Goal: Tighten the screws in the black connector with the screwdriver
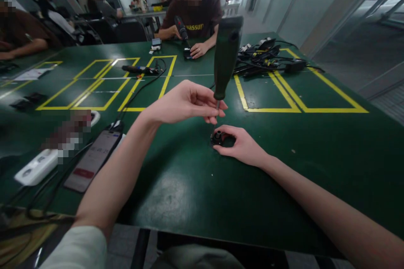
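An upright screwdriver [225,59] with a dark green handle stands over the table, its thin shaft pointing down. My left hand [187,101] pinches that shaft between thumb and fingertips, just below the handle. Beneath it, a small round black part [217,138] with a short raised tube rests on the green tabletop. Thumb and fingers of my right hand [244,146] close around the part from the right. The shaft's lower end reaches the part's back edge; the exact contact point is too small to make out.
At left lie a phone [94,159], a white power strip [41,164] and cables. Farther back are a corded tool [140,69] and a pile of black cables [261,59]. Across the table [176,193], a person holds a power screwdriver [181,28] over a small device [188,53].
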`<state>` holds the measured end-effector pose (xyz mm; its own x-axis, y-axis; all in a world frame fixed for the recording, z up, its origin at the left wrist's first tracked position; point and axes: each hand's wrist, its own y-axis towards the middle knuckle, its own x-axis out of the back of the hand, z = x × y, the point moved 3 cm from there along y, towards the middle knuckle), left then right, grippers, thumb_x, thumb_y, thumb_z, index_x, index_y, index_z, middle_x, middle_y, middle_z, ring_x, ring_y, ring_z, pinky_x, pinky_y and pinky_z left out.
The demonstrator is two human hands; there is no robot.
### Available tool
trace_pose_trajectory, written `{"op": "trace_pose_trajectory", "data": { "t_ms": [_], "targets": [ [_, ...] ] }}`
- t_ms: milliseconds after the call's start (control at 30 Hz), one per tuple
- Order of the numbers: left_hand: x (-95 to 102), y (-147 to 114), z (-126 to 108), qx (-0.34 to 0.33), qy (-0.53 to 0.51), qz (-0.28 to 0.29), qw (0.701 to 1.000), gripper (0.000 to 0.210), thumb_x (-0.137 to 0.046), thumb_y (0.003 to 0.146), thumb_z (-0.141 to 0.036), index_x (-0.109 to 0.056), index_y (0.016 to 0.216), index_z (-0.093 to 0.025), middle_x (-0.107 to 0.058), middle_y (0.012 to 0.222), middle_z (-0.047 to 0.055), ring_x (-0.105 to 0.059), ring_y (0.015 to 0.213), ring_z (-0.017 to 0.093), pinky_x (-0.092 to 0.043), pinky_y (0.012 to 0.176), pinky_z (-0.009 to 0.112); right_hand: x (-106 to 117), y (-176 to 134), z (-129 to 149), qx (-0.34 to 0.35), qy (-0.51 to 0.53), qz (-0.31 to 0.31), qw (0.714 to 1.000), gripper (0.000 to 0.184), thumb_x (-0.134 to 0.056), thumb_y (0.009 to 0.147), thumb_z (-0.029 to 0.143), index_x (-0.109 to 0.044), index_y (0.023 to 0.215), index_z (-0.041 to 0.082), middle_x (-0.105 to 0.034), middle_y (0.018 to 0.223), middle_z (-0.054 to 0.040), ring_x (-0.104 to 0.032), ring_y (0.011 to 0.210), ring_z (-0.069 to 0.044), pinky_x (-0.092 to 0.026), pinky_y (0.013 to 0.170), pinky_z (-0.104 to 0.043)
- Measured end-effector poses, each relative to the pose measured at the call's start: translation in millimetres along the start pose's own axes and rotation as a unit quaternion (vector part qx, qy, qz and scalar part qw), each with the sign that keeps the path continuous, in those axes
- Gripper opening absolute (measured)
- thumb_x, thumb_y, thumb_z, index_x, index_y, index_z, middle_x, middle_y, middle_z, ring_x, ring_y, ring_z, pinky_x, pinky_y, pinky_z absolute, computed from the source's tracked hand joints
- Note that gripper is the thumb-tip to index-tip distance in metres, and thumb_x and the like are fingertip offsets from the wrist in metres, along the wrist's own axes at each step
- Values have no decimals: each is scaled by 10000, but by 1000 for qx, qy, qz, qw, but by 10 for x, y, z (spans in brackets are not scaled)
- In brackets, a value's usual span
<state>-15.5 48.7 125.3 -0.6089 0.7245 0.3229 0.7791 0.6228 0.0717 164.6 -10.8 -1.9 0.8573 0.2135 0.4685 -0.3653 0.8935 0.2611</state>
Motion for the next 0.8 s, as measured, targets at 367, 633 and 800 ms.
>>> {"op": "trace_pose_trajectory", "data": {
  "t_ms": [367, 633, 800],
  "targets": [
    [-39, 18, -16, -20, 12, 0, 1000, 238, -867, 762, -243, -763, 919, -96, -826, 955, 93, -791, 758, 160, -664, 733, 247, 34, 4, 16, 34, -28, 3, 999, 235, -736, 813, 255, -705, 1031, 171, -737, 966, -51, -680, 833, -189, -585, 794, -332],
    [-25, 18, 0, -16, 15, -1, 1000, 260, -886, 748, -299, -737, 850, -112, -821, 904, 71, -798, 776, 179, -670, 744, 277, 31, 10, 4, 30, -29, 6, 999, 238, -743, 819, 254, -702, 1038, 171, -730, 983, -54, -686, 858, -190, -585, 821, -341],
    [-22, 4, -17, -6, 15, 5, 1000, 250, -874, 744, -259, -748, 895, -104, -824, 957, 77, -804, 810, 188, -669, 773, 287, 27, 7, -3, 28, -26, 5, 999, 243, -740, 819, 262, -700, 1040, 171, -725, 979, -50, -680, 849, -185, -580, 810, -330]
  ]
}}
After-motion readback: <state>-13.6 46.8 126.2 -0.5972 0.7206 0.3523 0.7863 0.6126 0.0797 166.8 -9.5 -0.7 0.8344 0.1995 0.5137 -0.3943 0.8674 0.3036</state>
